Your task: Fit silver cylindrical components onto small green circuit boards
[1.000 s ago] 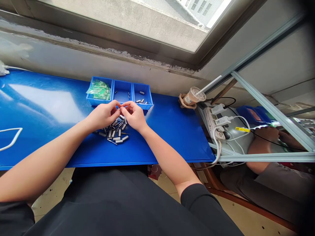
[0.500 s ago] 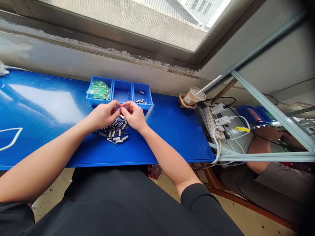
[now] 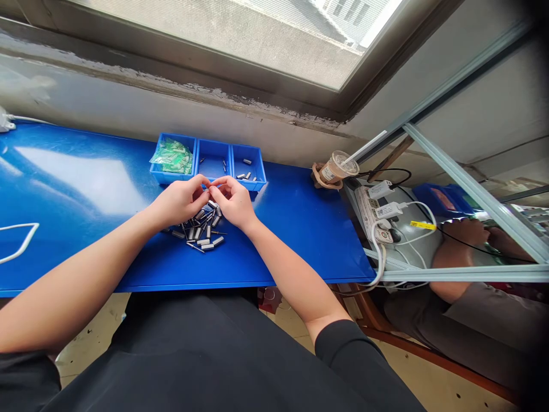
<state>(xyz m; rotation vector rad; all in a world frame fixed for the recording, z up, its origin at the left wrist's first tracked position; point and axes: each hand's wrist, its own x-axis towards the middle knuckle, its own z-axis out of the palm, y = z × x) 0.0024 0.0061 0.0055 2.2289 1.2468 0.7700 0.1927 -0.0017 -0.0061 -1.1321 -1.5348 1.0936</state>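
My left hand and my right hand meet at their fingertips above a pile of small metal parts. Both hands are closed in a pinch. What sits between the fingers is hidden or too small to name. The pile mixes short silvery blocks with thin pins, some of them under my left hand. Just behind the hands stand three joined blue bins. The left bin holds a bag of green pieces, the middle bin a few thin pins, and the right bin several small silvery blocks.
The blue tabletop runs along the wall under a window. A drink cup with a straw stands in a cardboard holder at its right end. Beyond lie a power strip, cables and a metal frame. A white cable rests at the left.
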